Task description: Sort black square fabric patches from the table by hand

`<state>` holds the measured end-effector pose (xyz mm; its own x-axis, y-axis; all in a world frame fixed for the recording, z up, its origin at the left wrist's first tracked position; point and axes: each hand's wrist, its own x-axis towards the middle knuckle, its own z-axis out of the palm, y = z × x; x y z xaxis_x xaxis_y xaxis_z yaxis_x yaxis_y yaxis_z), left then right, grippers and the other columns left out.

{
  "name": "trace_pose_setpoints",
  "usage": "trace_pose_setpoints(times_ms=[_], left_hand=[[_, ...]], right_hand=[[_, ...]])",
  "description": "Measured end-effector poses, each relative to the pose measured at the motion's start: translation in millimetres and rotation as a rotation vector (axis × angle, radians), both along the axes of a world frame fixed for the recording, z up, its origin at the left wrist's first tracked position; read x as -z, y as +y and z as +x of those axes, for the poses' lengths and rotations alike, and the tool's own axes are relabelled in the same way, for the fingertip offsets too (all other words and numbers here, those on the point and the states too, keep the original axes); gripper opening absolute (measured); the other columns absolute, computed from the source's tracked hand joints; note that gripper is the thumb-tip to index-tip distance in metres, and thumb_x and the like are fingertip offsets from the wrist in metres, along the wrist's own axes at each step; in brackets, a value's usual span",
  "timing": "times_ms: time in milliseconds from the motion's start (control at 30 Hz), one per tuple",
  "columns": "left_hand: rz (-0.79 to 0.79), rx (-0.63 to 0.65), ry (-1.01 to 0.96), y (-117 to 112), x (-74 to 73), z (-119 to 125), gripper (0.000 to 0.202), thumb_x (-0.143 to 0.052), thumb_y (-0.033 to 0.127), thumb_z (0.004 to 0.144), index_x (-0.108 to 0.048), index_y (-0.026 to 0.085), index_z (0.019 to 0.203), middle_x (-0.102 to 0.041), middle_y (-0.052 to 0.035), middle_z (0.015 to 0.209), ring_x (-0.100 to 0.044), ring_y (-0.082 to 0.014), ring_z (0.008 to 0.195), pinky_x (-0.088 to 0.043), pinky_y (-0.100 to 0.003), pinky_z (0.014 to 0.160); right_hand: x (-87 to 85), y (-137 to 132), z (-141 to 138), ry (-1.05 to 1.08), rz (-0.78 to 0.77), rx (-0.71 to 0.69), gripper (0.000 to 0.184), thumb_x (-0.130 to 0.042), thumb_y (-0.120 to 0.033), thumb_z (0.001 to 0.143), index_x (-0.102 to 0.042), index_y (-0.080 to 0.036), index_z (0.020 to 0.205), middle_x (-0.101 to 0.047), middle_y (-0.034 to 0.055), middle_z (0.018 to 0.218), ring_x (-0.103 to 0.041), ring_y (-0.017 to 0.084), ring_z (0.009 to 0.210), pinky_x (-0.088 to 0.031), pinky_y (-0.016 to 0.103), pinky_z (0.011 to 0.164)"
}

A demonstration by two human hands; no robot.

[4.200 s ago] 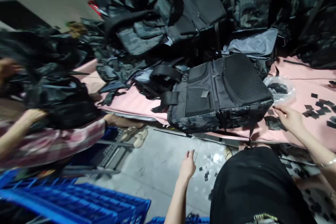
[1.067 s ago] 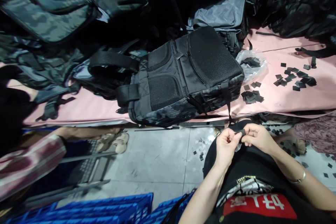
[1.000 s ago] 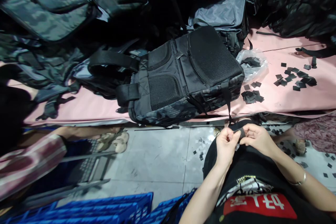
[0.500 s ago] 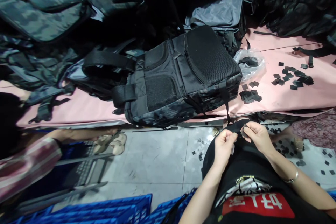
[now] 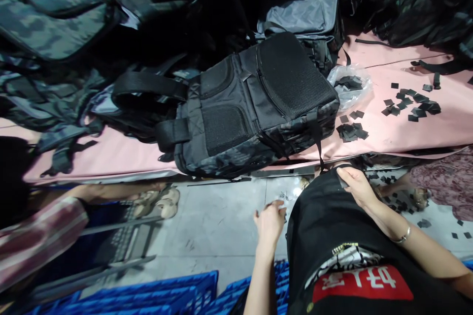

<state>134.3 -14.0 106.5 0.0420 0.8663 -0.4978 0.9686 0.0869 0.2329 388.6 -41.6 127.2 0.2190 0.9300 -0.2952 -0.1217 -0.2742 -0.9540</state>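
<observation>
My right hand (image 5: pixel 356 186) is closed, pinching a small black square piece (image 5: pixel 342 183) above my lap. Out to the side, my left hand (image 5: pixel 271 222) hangs over the floor with its fingers apart and slightly bent; nothing shows in it. A black backpack (image 5: pixel 254 103) with mesh padding and dark camouflage sides lies back-panel up on the pink-covered table (image 5: pixel 384 133), beyond both hands. To its right, more black square pieces (image 5: pixel 352 131) lie in a loose pile. A clear plastic bag (image 5: pixel 349 86) holding dark pieces sits behind that pile.
Several camouflage bags (image 5: pixel 66 24) crowd the table's back and left. An unzipped bag (image 5: pixel 301 12) shows its grey lining. Scattered squares (image 5: pixel 417 103) lie farther right. Blue crates (image 5: pixel 177 295) stand on the floor below. Another person's arm (image 5: pixel 107 191) is at left; a patterned sleeve (image 5: pixel 443 182) is at right.
My left hand has come away from my right hand, moving left and down over the floor, and its fingers have opened. The right hand still pinches a black square piece.
</observation>
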Motion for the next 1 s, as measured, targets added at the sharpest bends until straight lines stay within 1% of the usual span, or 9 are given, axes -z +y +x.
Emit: trace_pose_setpoints(times_ms=[67,133,200,267,400,633,800,900,1000], left_hand=[[0.121,0.059,-0.285,-5.2,-5.9,23.4,0.04,-0.056,0.018,0.075,-0.058,0.022,0.115,-0.054,-0.0113,0.127,-0.042,-0.0284,0.123,-0.027,-0.049,0.103],[0.118,0.061,-0.658,-8.8,-12.7,49.7,0.04,-0.055,0.024,0.078,-0.057,0.022,0.118,-0.049,-0.0107,0.132,-0.049,-0.0258,0.116,-0.04,-0.041,0.097],[0.002,-0.045,-0.972,-10.2,-19.2,74.6,0.036,-0.05,0.034,0.082,-0.061,0.019,0.113,-0.061,-0.0113,0.116,-0.062,-0.021,0.092,-0.05,-0.036,0.083],[-0.084,-0.169,-1.138,-9.2,-24.2,94.3,0.038,-0.051,0.038,0.082,-0.063,0.016,0.11,-0.067,-0.0103,0.096,-0.064,-0.0176,0.074,-0.054,-0.033,0.07],[-0.03,-0.235,-1.18,-4.7,-29.0,112.1,0.035,-0.06,0.037,0.075,-0.067,0.018,0.104,-0.066,-0.009,0.098,-0.062,-0.0153,0.072,-0.053,-0.027,0.063],[-0.195,-0.304,-1.338,-5.1,-32.8,111.3,0.02,-0.069,0.032,0.067,-0.073,0.015,0.078,-0.064,-0.0071,0.092,-0.054,-0.0104,0.063,-0.044,-0.022,0.055],[-0.114,-0.319,-1.379,-10.1,-36.9,116.2,0.014,-0.074,0.025,0.061,-0.066,0.014,0.059,-0.059,-0.0027,0.072,-0.053,-0.0118,0.069,-0.042,-0.024,0.065],[-0.06,-0.328,-1.38,-13.4,-38.9,121.9,0.019,-0.073,0.027,0.061,-0.06,0.013,0.056,-0.052,0.0008,0.064,-0.047,-0.009,0.061,-0.037,-0.022,0.06],[-0.019,-0.38,-1.372,-15.0,-39.4,126.8,0.026,-0.072,0.029,0.063,-0.053,0.014,0.054,-0.044,0.004,0.058,-0.039,-0.007,0.055,-0.032,-0.021,0.055]], right_hand=[[-1.5,1.1,-1.1,0.048,-0.019,-0.004,0.043,-0.057,-0.055,0.074,-0.045,-0.017,0.056,-0.04,-0.0046,0.048,-0.034,0.006,0.039,-0.026,0.017,0.034],[-3.7,1.3,-1.4,0.038,-0.01,-0.074,0.039,-0.058,-0.049,0.074,-0.049,-0.016,0.056,-0.047,-0.0032,0.049,-0.04,0.006,0.041,-0.032,0.018,0.037],[-4.8,0.0,-1.5,0.002,0.021,-0.153,0.031,-0.057,-0.043,0.076,-0.056,-0.015,0.061,-0.056,-0.0001,0.054,-0.049,0.009,0.047,-0.041,0.02,0.043],[-3.9,-2.6,-1.7,-0.013,0.051,-0.154,0.026,-0.056,-0.039,0.076,-0.061,-0.015,0.069,-0.061,0.0018,0.063,-0.056,0.011,0.053,-0.047,0.022,0.049],[1.3,-8.5,-0.8,-0.016,0.032,-0.068,0.022,-0.058,-0.035,0.076,-0.059,-0.018,0.089,-0.066,0.003,0.079,-0.065,0.016,0.066,-0.054,0.027,0.059],[-6.5,-6.1,6.6,0.175,-0.068,-0.128,0.036,-0.072,-0.035,0.063,-0.044,-0.019,0.079,-0.061,-0.0032,0.048,-0.062,0.017,0.044,-0.048,0.022,0.042],[-15.9,-6.9,13.5,0.205,-0.088,-0.22,0.037,-0.075,-0.027,0.058,-0.045,-0.019,0.079,-0.059,-0.0054,0.044,-0.059,0.014,0.039,-0.042,0.017,0.038],[-20.9,-10.5,15.9,0.129,-0.076,-0.221,0.03,-0.073,-0.027,0.061,-0.049,-0.018,0.078,-0.061,-0.0045,0.048,-0.061,0.014,0.045,-0.046,0.02,0.044],[-26.1,-15.2,13.9,-0.037,-0.012,-0.185,0.028,-0.073,-0.027,0.061,-0.057,-0.018,0.084,-0.067,0.0003,0.072,-0.065,0.016,0.065,-0.053,0.026,0.061]])
